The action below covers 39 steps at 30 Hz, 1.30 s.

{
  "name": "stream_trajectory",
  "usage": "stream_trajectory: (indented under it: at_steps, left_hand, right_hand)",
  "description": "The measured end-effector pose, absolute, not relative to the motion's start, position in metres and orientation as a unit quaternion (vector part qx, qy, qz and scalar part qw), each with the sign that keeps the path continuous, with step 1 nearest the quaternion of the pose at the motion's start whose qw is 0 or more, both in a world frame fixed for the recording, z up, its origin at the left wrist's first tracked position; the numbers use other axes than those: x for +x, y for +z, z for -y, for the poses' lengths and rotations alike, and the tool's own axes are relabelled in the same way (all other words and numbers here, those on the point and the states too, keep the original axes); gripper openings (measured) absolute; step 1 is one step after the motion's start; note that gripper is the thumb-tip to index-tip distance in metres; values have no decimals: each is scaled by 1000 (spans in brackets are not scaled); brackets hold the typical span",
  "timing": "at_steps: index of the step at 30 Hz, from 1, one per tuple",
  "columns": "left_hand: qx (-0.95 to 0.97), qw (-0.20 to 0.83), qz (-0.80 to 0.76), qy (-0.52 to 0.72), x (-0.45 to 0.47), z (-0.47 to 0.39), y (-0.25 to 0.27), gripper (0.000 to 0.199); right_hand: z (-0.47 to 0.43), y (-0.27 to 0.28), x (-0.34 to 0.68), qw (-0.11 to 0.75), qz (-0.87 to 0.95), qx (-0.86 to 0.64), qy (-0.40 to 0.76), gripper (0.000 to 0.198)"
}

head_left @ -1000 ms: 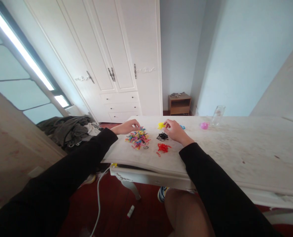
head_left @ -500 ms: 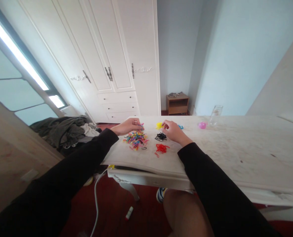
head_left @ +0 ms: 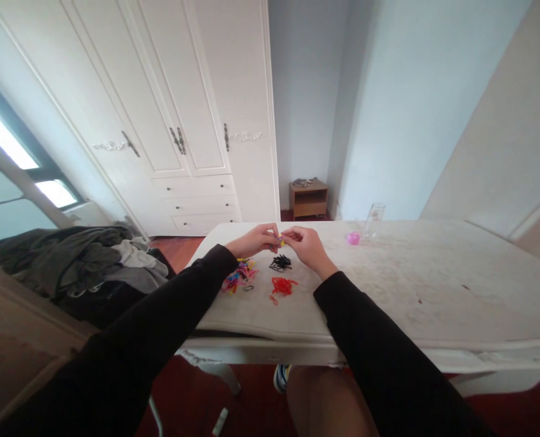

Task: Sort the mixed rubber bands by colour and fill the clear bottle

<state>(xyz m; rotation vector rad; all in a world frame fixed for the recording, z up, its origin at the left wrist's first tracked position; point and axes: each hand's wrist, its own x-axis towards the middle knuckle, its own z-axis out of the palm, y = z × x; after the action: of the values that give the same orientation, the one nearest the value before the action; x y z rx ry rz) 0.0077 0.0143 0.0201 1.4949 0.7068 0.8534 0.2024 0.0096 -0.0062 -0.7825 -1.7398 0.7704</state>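
Observation:
My left hand (head_left: 258, 240) is closed in a pinch on some small coloured rubber bands, which its fingers mostly cover. Fingertip to fingertip with it, my right hand (head_left: 305, 244) is pinched as well; what it grips, if anything, is too small to make out. A bit of yellow rubber bands (head_left: 282, 240) shows between the hands. Just below lies a pile of black rubber bands (head_left: 281, 263), and nearer me a pile of red rubber bands (head_left: 283, 286). The mixed pile of multicoloured rubber bands (head_left: 240, 277) sits under my left wrist, partly covered by the sleeve.
The white table (head_left: 388, 291) carries a pink object (head_left: 353, 238) and a clear glass (head_left: 374, 220) toward the back right. Dark clothes (head_left: 92, 255) are heaped left of the table. Behind stand a white wardrobe (head_left: 247, 182) and a small wooden nightstand (head_left: 309, 199).
My left hand has moved right from above the mixed pile and now meets my right hand above the black pile. The view has shifted to the right.

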Motion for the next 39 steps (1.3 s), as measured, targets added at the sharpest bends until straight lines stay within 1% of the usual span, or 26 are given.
stream_trajectory:
  at_steps: [2,6,10,15,18,23,34,39]
  left_hand:
    - [616,624,-284,389,13,-20,16,20]
    - [536,697,-271,393,17,-26,6,11]
    - [455,755,-264,392,17,-24,1,11]
    - [390,786,-286,385,14,-19,4,14]
    - [378,794,-292,375,14,-17,7,14]
    - [382,778,-318,385,18,-16,8,26]
    - [413,752,-327,396,17,-9,13,16]
    - [408,742,-334,413,12,-13,12,17]
  right_hand:
    - [-12,-8,202,535,703,-331,331,16]
    - [-12,-8,201,536,705,-329,329,12]
    - [-8,-5,198,530,728,-335,276,6]
    - [-7,-3,196,510,755,-345,227,5]
    - [-6,-3,196,503,759,-350,220,4]
    - [-3,0,198,507,757,-352,215,4]
    - [5,6,200,535,728,-388,182,5]
    - [7,11,202,570,692,-392,206,6]
